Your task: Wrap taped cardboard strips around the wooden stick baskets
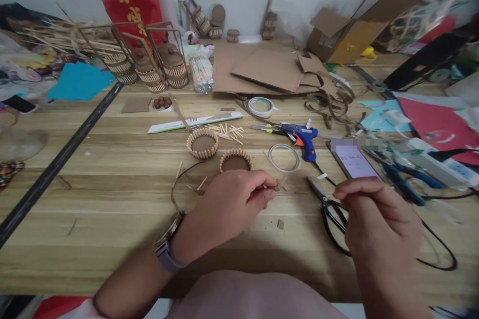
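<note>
My left hand (232,199), wearing a watch, is closed in a pinch over the front of the table. A thin brown strip (277,187) just shows at its fingertips. Behind it lie two round brown discs ringed with short sticks, one ring (202,143) at the left and one ring (235,160) partly hidden by the hand. A thin dark strip (172,192) curves out near the wrist. My right hand (377,219) is closed, thumb against fingers, above black-handled scissors (329,214); what it holds, if anything, is hidden.
A blue glue gun (305,138), a tape roll (284,158) and a phone (354,159) lie beyond the hands. Loose sticks (228,132) are scattered mid-table. Cardboard sheets (258,67), small lidded baskets (175,69) and a cardboard box (348,27) stand at the back.
</note>
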`<state>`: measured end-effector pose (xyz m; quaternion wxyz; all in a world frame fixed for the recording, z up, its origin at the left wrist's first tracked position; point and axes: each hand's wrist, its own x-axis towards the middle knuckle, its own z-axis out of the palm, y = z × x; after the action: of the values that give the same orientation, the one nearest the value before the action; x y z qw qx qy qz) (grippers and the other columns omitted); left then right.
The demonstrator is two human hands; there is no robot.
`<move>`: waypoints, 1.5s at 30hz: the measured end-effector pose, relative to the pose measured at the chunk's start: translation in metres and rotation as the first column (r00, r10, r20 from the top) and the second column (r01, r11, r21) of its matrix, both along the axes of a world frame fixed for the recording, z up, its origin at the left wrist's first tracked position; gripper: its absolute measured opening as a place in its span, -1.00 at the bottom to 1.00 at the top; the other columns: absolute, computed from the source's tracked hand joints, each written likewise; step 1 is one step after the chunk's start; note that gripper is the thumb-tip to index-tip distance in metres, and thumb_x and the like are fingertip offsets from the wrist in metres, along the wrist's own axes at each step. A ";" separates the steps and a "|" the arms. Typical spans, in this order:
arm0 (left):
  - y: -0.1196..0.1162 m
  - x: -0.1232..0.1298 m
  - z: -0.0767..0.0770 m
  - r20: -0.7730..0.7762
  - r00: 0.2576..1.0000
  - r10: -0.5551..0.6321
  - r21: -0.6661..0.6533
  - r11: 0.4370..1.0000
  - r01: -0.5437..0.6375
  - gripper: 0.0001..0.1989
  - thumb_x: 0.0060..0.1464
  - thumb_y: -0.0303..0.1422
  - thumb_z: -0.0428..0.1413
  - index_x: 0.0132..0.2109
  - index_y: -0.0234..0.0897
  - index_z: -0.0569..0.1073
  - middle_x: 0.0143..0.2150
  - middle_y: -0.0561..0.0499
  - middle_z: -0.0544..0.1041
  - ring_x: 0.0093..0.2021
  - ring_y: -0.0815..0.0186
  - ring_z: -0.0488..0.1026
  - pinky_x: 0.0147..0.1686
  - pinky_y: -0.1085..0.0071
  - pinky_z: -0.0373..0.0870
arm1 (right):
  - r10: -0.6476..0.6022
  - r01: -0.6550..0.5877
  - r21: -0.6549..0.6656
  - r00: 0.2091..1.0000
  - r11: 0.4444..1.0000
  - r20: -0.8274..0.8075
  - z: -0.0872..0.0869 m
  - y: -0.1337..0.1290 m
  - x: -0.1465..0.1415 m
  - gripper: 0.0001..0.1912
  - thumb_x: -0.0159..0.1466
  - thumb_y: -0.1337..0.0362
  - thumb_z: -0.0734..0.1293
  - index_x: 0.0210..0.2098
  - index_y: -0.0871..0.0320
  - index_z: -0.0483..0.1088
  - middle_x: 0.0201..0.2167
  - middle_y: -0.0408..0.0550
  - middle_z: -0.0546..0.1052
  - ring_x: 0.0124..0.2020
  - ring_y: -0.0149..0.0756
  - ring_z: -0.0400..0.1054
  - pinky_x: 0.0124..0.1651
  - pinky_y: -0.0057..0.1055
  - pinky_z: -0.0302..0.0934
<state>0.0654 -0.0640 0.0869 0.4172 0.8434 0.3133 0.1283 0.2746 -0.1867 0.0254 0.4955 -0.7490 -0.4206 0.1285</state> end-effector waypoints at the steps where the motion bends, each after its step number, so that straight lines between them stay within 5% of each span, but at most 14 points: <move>1: 0.000 0.000 0.001 -0.001 1.000 0.002 0.003 1.000 -0.002 -0.88 0.23 -0.41 0.09 -0.22 -0.22 0.54 -0.42 0.15 0.57 -0.44 0.40 0.43 -0.42 0.49 0.20 | 0.004 -0.002 -0.044 0.999 0.999 0.046 0.001 -0.001 0.003 -0.75 0.36 0.11 0.16 -0.32 -0.01 0.42 -0.36 -0.05 0.53 -0.22 -0.06 0.42 -0.19 -0.18 0.24; 4: -0.001 0.001 0.000 0.002 1.000 -0.005 0.016 1.000 0.005 -0.87 0.24 -0.42 0.08 -0.24 -0.22 0.54 -0.43 0.16 0.56 -0.44 0.40 0.43 -0.42 0.49 0.19 | 0.084 -0.065 -0.131 0.985 0.989 0.153 0.001 0.001 0.007 -0.60 0.35 0.01 0.13 -0.41 0.01 0.48 -0.32 -0.02 0.59 -0.14 0.00 0.43 -0.01 -0.05 0.20; 7: -0.002 0.002 -0.001 0.013 1.000 -0.007 0.019 1.000 0.006 -0.88 0.24 -0.42 0.08 -0.23 -0.22 0.53 -0.43 0.16 0.57 -0.42 0.40 0.45 -0.41 0.49 0.21 | 0.060 -0.036 -0.112 0.973 0.993 0.222 -0.005 0.006 0.001 -0.75 0.30 0.07 0.23 -0.33 0.00 0.50 -0.23 -0.04 0.59 -0.04 -0.03 0.41 0.11 -0.03 0.13; 11: -0.003 0.002 -0.001 0.033 0.999 -0.004 -0.003 1.000 0.004 -0.90 0.24 -0.41 0.09 -0.21 -0.23 0.52 -0.43 0.16 0.58 -0.41 0.40 0.48 -0.41 0.50 0.22 | 0.054 -0.050 -0.047 0.995 0.998 0.086 -0.010 0.010 -0.017 -0.87 0.25 0.19 0.26 -0.34 0.02 0.45 -0.36 -0.09 0.55 -0.24 -0.17 0.42 -0.10 -0.20 0.23; 14: -0.004 0.002 -0.003 0.062 0.998 0.005 -0.052 0.999 -0.002 -0.91 0.25 -0.39 0.10 -0.14 -0.23 0.50 -0.42 0.16 0.60 -0.40 0.41 0.51 -0.39 0.52 0.26 | 0.160 -0.169 -0.102 0.983 0.980 -0.096 -0.006 0.014 -0.034 -0.80 0.24 0.09 0.31 -0.36 0.05 0.48 -0.45 -0.11 0.52 -0.35 -0.21 0.38 -0.21 -0.26 0.24; 17: -0.007 0.003 -0.005 0.096 0.995 0.014 -0.098 0.995 -0.005 -0.82 0.27 -0.35 0.09 0.00 -0.22 0.44 -0.40 0.15 0.62 -0.37 0.39 0.55 -0.34 0.51 0.31 | 0.284 -0.341 -0.032 0.829 0.940 -0.482 0.000 0.020 -0.053 -0.72 0.20 -0.01 0.37 -0.33 0.07 0.48 -0.42 -0.09 0.55 -0.36 -0.24 0.39 -0.27 -0.32 0.29; 20: -0.009 0.004 -0.006 0.108 0.994 0.022 -0.121 0.993 -0.009 -0.76 0.27 -0.32 0.10 0.07 -0.21 0.39 -0.39 0.14 0.63 -0.36 0.37 0.58 -0.33 0.50 0.34 | 0.297 -0.314 0.124 0.595 0.941 -0.747 0.003 0.025 -0.069 -0.72 0.13 0.00 0.44 -0.38 0.07 0.44 -0.47 -0.13 0.49 -0.39 -0.28 0.37 -0.26 -0.33 0.31; 32: -0.007 0.004 -0.006 0.170 0.985 0.010 -0.370 0.928 0.054 -0.67 0.22 -0.27 0.15 0.10 -0.17 0.37 -0.48 0.20 0.59 -0.42 0.39 0.56 -0.39 0.54 0.33 | 0.353 -0.228 0.289 0.329 0.930 -0.876 0.010 0.031 -0.079 -0.73 0.05 0.12 0.53 -0.55 0.10 0.42 -0.61 -0.22 0.34 -0.58 -0.43 0.21 -0.44 -0.44 0.22; 36: -0.007 0.004 -0.005 0.151 0.989 0.004 -0.317 0.947 0.044 -0.69 0.23 -0.36 0.12 0.11 -0.18 0.38 -0.41 0.18 0.63 -0.37 0.41 0.57 -0.34 0.54 0.33 | 0.286 -0.117 0.261 0.375 0.958 -0.882 0.009 0.030 -0.075 -0.74 0.03 0.13 0.53 -0.54 0.10 0.43 -0.62 -0.23 0.29 -0.57 -0.43 0.15 -0.49 -0.48 0.18; 40: -0.006 0.002 -0.003 0.086 0.996 -0.005 -0.210 0.977 0.023 -0.88 0.24 -0.40 0.08 -0.16 -0.21 0.51 -0.32 0.14 0.65 -0.33 0.41 0.55 -0.38 0.53 0.27 | 0.210 0.016 0.248 0.480 0.969 -0.852 0.010 0.032 -0.062 -0.68 0.01 0.11 0.55 -0.58 0.12 0.37 -0.63 -0.24 0.24 -0.54 -0.44 0.09 -0.46 -0.50 0.15; 45: -0.004 0.001 0.000 0.072 0.997 0.019 -0.215 0.977 -0.003 -0.85 0.22 -0.41 0.07 -0.30 -0.24 0.51 -0.34 0.14 0.64 -0.36 0.41 0.54 -0.43 0.53 0.25 | 0.215 -0.033 0.239 0.565 0.971 -0.797 0.013 0.034 -0.053 -0.66 0.04 0.08 0.52 -0.58 0.11 0.35 -0.65 -0.25 0.23 -0.55 -0.43 0.10 -0.45 -0.47 0.13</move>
<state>0.0666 -0.0680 0.0866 0.5162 0.7864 0.3144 0.1274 0.2217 -0.1528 0.0380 0.6944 -0.5207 -0.2067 0.4516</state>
